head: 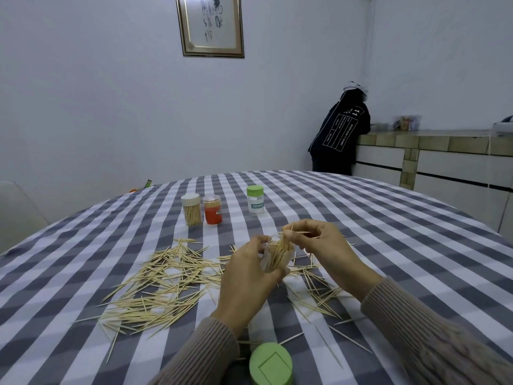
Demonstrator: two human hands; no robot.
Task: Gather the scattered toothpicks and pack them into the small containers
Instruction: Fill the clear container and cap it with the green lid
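Note:
My left hand (247, 276) grips a small clear container (277, 258) partly filled with toothpicks, held tilted above the table. My right hand (322, 245) pinches a few toothpicks (298, 232) right at the container's open mouth. A large pile of scattered toothpicks (161, 287) lies on the checked tablecloth to the left, and a smaller scatter (319, 293) lies under and right of my right hand. A green lid (270, 364) sits at the near edge between my forearms.
Three closed containers stand further back: a cream-lidded one (191, 209) full of toothpicks, an orange one (212, 209) and a green-lidded one (255, 200). The table (388, 232) has a grey and white checked cloth. A person in dark clothes (340, 129) leans on a counter at the back right.

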